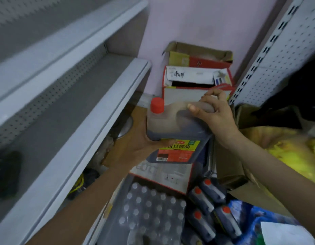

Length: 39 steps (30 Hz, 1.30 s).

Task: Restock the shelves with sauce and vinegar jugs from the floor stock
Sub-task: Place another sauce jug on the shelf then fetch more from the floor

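Note:
A large jug of dark soy sauce with a red cap and a yellow-red label hangs in the air beside the grey shelf on the left. My right hand grips its handle from above. My left hand cups the jug's side from underneath, mostly hidden behind it. Several more dark jugs with orange-red caps lie on the floor at the lower right.
Two open cardboard boxes stand against the pink wall. A shrink-wrapped pack of bottles lies on the floor below. A perforated shelf upright rises on the right, with yellow bags and cardboard beneath it.

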Tool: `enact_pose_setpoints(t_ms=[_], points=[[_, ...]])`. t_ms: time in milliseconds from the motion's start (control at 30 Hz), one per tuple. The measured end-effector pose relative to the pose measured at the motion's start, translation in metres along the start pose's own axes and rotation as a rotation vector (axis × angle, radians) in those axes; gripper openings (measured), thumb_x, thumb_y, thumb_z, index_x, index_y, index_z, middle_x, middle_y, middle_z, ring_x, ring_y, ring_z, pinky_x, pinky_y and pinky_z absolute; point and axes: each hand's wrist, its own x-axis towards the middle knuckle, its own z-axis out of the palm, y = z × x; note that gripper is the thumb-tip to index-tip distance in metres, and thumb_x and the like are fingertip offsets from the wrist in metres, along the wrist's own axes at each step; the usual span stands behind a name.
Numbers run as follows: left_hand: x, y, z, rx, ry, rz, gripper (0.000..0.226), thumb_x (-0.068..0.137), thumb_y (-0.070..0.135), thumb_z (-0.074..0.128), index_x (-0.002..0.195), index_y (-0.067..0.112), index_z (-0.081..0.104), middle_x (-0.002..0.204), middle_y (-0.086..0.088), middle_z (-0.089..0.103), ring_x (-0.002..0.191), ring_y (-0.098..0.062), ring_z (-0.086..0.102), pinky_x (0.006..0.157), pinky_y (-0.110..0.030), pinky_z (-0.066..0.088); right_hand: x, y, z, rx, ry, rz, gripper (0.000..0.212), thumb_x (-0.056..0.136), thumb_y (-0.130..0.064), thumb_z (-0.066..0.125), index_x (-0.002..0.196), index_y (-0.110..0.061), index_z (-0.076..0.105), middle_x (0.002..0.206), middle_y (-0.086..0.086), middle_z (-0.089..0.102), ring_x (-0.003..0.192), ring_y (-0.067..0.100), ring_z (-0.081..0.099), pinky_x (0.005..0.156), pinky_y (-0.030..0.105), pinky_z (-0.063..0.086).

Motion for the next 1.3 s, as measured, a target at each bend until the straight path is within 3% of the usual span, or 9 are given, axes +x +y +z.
enact_pose_setpoints(t_ms=[67,133,367,467,567,700,867,1200,1300], points=[[0.001,0.013,0.000,-0.100,0.027,0.064,0.085,0.063,0.032,0.088,0.134,0.020,0.043,0.129,-0.003,0.059,0.120,-0.021,0.057,0.095,-0.048,0.049,0.007,-0.026,-0.012,0.032,0.005,-0.035,0.043,0.068,-0.037,0.069,0.082,0.004,0.063,0.104,-0.002,0.035,0.091,-0.014,0.043,0.079,0.007,0.042],[-0.001,0.047,-0.002,-0.174,0.061,0.109,0.092,0.060,0.037,0.089,0.134,0.015,0.040,0.129,-0.011,0.058,0.118,-0.030,0.057,0.091,-0.057,0.049,0.013,-0.055,-0.022,0.062,0.011,-0.061,0.052,0.067,-0.037,0.069,0.090,0.009,0.063,0.107,0.002,0.037,0.093,-0.008,0.045,0.078,0.007,0.042],[-0.028,0.154,-0.008,-0.224,0.367,0.246,0.079,0.049,0.043,0.085,0.119,0.025,0.052,0.111,0.000,0.068,0.099,-0.018,0.068,0.078,-0.035,0.057,0.031,-0.169,-0.042,0.007,-0.027,-0.222,0.029,0.067,-0.046,0.069,0.065,-0.019,0.059,0.078,-0.001,0.052,0.066,-0.003,0.051,0.058,0.010,0.038],[-0.045,0.192,-0.017,-0.250,0.427,0.285,0.078,0.047,0.043,0.085,0.116,0.024,0.053,0.105,0.002,0.071,0.093,-0.015,0.070,0.073,-0.029,0.058,0.029,-0.215,-0.043,0.082,-0.070,-0.266,0.029,0.071,-0.044,0.068,0.071,-0.016,0.060,0.071,-0.001,0.056,0.054,-0.005,0.051,0.053,0.011,0.040],[-0.063,0.222,-0.029,-0.255,0.481,0.324,0.080,0.046,0.045,0.085,0.115,0.020,0.053,0.103,-0.002,0.071,0.088,-0.019,0.071,0.072,-0.033,0.058,0.019,-0.244,-0.038,0.248,-0.113,-0.339,0.031,0.077,-0.043,0.060,0.089,-0.015,0.062,0.080,-0.008,0.062,0.066,-0.004,0.058,0.063,0.012,0.045],[-0.085,0.253,-0.048,-0.271,0.554,0.368,0.074,0.048,0.044,0.084,0.111,0.019,0.053,0.099,-0.006,0.072,0.086,-0.023,0.072,0.071,-0.038,0.058,0.001,-0.249,-0.024,0.405,-0.251,-0.306,0.076,0.068,-0.064,0.061,0.129,-0.022,0.046,0.102,-0.013,0.067,0.094,0.009,0.068,0.076,0.026,0.055],[-0.119,0.290,-0.068,-0.257,0.648,0.425,0.076,0.047,0.041,0.084,0.111,0.012,0.055,0.097,-0.008,0.073,0.084,-0.023,0.072,0.066,-0.030,0.056,-0.023,-0.255,0.003,0.483,-0.428,-0.237,0.112,0.038,-0.078,0.076,0.131,-0.027,0.039,0.107,-0.005,0.071,0.095,0.018,0.070,0.075,0.029,0.057],[-0.187,0.339,-0.107,-0.088,0.783,0.447,0.074,0.047,0.047,0.082,0.110,0.015,0.058,0.097,-0.006,0.073,0.086,-0.023,0.072,0.074,-0.037,0.058,-0.053,-0.320,0.053,0.755,-0.491,-0.290,0.095,0.031,-0.066,0.084,0.109,-0.020,0.056,0.086,0.001,0.075,0.074,0.018,0.072,0.056,0.022,0.054],[-0.205,0.350,-0.117,-0.048,0.824,0.446,0.079,0.046,0.051,0.081,0.113,0.016,0.057,0.099,-0.005,0.073,0.086,-0.021,0.072,0.075,-0.037,0.058,-0.058,-0.338,0.066,0.763,-0.523,-0.294,0.106,0.030,-0.072,0.082,0.114,-0.014,0.057,0.091,0.007,0.074,0.078,0.024,0.072,0.058,0.026,0.055]])
